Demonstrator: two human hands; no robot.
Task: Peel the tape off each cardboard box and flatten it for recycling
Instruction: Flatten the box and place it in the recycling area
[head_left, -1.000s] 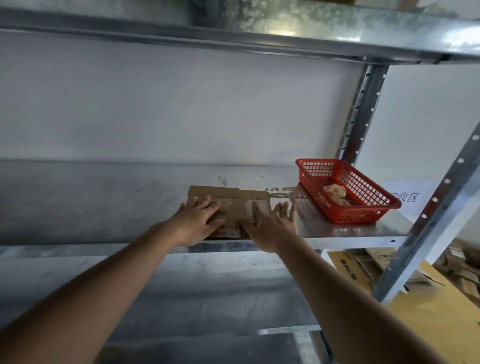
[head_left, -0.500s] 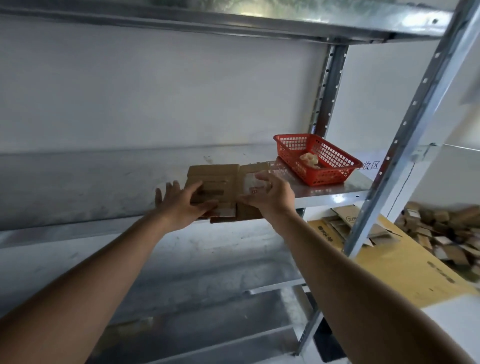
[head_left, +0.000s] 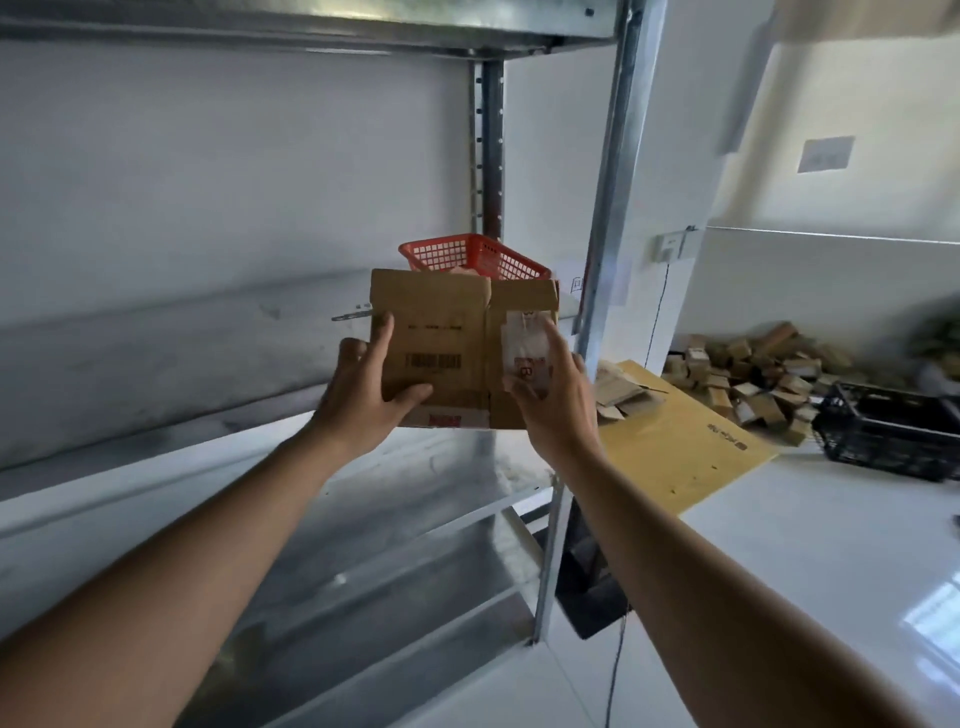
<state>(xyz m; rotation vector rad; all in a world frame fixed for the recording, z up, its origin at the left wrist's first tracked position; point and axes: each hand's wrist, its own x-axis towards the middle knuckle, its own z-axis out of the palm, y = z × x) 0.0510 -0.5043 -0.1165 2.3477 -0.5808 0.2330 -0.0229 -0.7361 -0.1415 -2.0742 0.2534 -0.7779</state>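
You hold the flattened cardboard box (head_left: 457, 348) up in the air in front of the metal shelf (head_left: 156, 499), likely to carry it away. Your left hand (head_left: 369, 395) grips its left edge, thumb on the front. Your right hand (head_left: 550, 395) curls round the right edge. The brown card looks thin and stiff, with a shiny label (head_left: 524, 348). A red plastic basket (head_left: 467, 254) sits behind it.

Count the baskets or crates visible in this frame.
2: a red basket on the shelf behind the held cardboard, and a black crate at right on the floor. Others may be hidden.
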